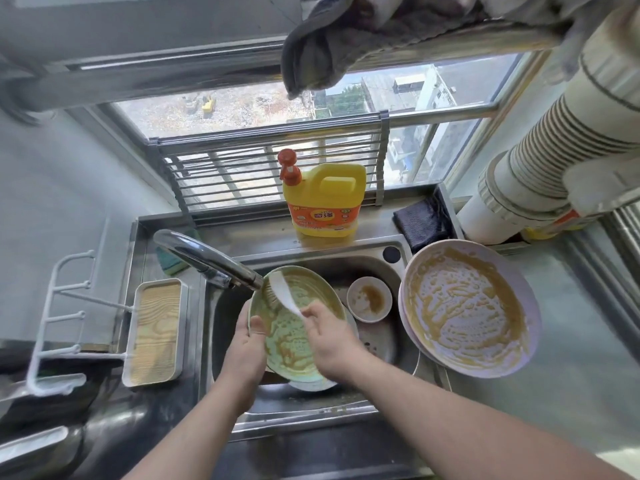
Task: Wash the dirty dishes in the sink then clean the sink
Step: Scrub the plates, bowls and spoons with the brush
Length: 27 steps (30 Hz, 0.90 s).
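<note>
Two hands at work: left hand (250,336) gripping green plate (294,323) rim, tilted over sink (377,261) beneath faucet (207,259) for rinsing; right hand (329,336) pinching white spoon (282,292) against plate.

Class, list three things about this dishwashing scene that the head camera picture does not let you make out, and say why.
1. Head view: whether water runs from the curved chrome tap; its spout ends behind the pale green dirty plate.
2. The steel sink drain: covered by dishes.
3. What lies under the green plate: only a grey rim shows.
4. Small print on the yellow detergent jug: too small.
</note>
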Motion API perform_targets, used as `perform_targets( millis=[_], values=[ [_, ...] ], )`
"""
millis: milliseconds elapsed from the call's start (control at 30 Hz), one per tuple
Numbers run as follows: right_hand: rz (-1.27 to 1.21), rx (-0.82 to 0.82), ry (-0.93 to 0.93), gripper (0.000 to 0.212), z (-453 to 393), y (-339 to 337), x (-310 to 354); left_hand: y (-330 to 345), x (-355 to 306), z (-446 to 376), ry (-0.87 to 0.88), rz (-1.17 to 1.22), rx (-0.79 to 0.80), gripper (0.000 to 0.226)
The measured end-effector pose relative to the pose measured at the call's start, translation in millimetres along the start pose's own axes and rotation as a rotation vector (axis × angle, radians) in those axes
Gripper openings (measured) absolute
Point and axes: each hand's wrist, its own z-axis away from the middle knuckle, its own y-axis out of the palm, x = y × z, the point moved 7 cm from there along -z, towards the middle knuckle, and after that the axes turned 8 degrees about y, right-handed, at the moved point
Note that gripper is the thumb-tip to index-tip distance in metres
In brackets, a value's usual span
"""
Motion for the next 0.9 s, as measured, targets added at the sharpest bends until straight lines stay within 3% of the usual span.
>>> perform_targets(
  millis=[67,167,367,533,633,733,833,900],
  values=[
    [-0.121,0.076,-0.040,0.014,20,34,1,-4,0,-8,-0.054,0.091,-0.077,0.063],
    [-0.216,0.118,-0.055,0.014,47,55,-11,-8,-2,-15,-0.062,0.158,-0.061,0.075],
    [-0.305,-0.030,0.041,0.018,12,20,14,9,-6,-2,0.072,0.026,0.039,0.046],
    [-0.417,0.193,0.109,0.016,57,66,-10,-5,-6,-4,-0.038,0.117,-0.045,0.071],
    [-0.492,0.141,0.185,0.022,34,46,-5,8,-7,2,0.009,0.070,0.002,0.071],
    [-0.362,0.163,0.139,0.016,30,40,-6,11,-1,1,-0.084,0.171,-0.077,0.059],
    [-0.100,0.199,0.005,0.010,58,43,-32,0,2,-11,-0.148,0.189,-0.144,0.028],
    [0.100,0.197,-0.038,0.012,68,23,-52,-4,3,-17,-0.130,0.133,-0.137,0.030]
  ],
)
